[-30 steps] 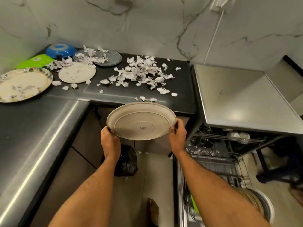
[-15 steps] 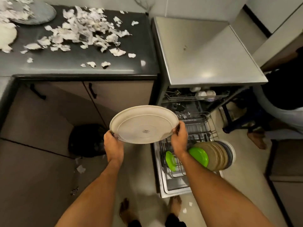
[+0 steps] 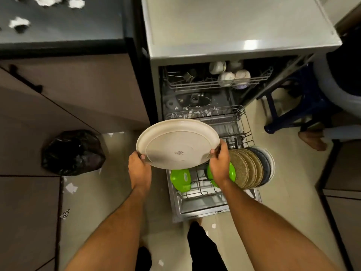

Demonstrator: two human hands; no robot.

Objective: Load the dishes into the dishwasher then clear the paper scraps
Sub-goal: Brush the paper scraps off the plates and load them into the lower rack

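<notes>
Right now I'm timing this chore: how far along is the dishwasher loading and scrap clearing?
Done: green plates and brown plates stand in the pulled-out lower rack. In hand: left hand and right hand hold a large cream plate over it. Left: white paper scraps on the black counter and floor.

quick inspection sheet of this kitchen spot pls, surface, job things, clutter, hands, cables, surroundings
surface: dark countertop with white paper scraps on it.
job's things: cream plate held above the pulled-out lower rack; green plates and brown plates stand in the rack; cups sit in the upper rack.
clutter: paper bits on the floor and at the rack's back; black bag.
hands: left hand and right hand grip the plate's rim.
cables: nothing seen.
surroundings: blue stool, another person's foot.
</notes>
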